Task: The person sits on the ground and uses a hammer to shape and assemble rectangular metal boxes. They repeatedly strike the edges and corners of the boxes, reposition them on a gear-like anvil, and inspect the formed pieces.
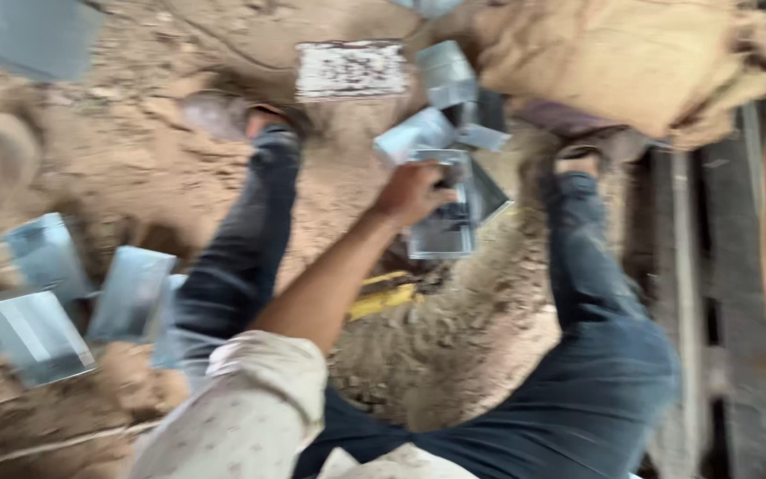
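Metal box (443,232) sits clasped under left grip (411,193).

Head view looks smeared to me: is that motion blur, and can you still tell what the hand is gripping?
Head view: motion blur smears the whole frame, edges streaked. The hand still reads as gripping a shiny metal tray, pale glare on its face. The metal pieces at left are soft-edged. Light is flat, without hard shadows on the sand.

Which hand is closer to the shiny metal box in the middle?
Left. The left hand grips the shiny metal box by its edge, above the sandy ground. The right hand is out of view, so its place cannot be told.
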